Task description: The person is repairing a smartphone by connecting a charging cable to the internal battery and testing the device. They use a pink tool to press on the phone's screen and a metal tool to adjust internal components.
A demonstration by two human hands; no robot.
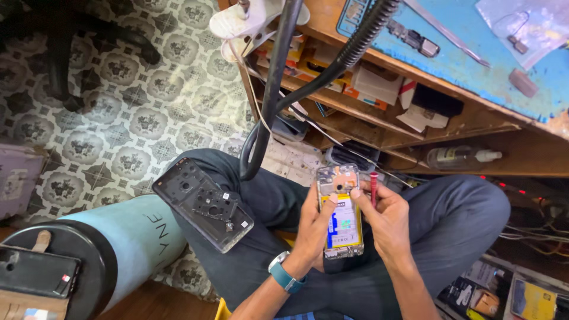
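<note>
An opened phone (341, 212) with its back removed, showing a yellow and blue battery, sits upright over my lap in both hands. My left hand (312, 228) grips its left edge, thumb resting on the battery's top. My right hand (385, 222) holds the right edge, with a fingertip pressed near the top of the battery. A red-handled screwdriver (374, 185) is also tucked in my right hand. The phone's dark back cover (203, 203) lies on my left knee.
A black flexible hose (308, 83) arches down in front of the wooden shelves (379, 118). A blue work mat (474, 53) with tools lies above. A clear bottle (459, 157) lies on a shelf. A light-blue cylinder (133, 237) and another phone (35, 272) sit at the left.
</note>
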